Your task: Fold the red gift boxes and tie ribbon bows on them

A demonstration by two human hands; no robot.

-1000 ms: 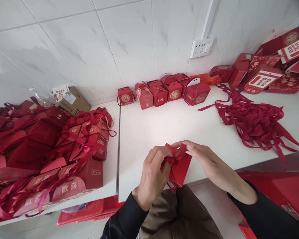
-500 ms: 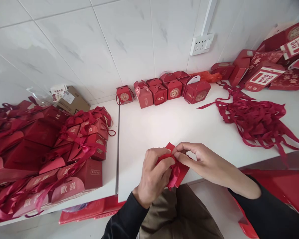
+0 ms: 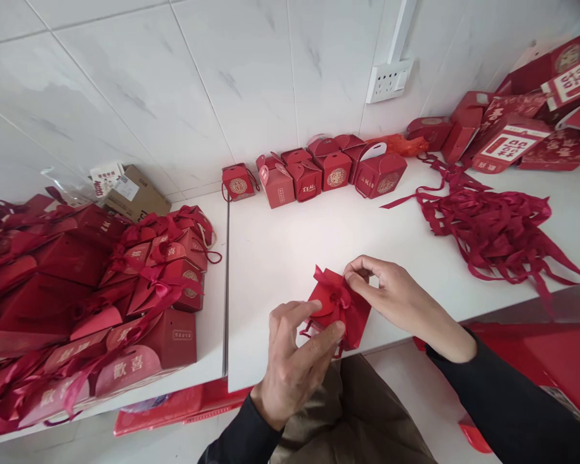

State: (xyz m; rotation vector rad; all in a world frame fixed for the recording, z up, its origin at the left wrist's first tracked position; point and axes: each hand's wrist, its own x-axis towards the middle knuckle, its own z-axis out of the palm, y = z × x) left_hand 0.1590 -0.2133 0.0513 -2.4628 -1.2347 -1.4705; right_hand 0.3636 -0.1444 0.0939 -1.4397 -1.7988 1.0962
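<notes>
At the table's [image 3: 280, 258] near edge our left hand [image 3: 292, 351] pinches the red gift box [image 3: 355, 319], our right hand [image 3: 396, 296] its ribbon [image 3: 334, 295]; we judge it light, crushable card, best held at its folded corners.

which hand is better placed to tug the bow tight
Right, probably: the right hand pinches the bow at its right side, while the left hand holds the box from below, steadying it.
</notes>
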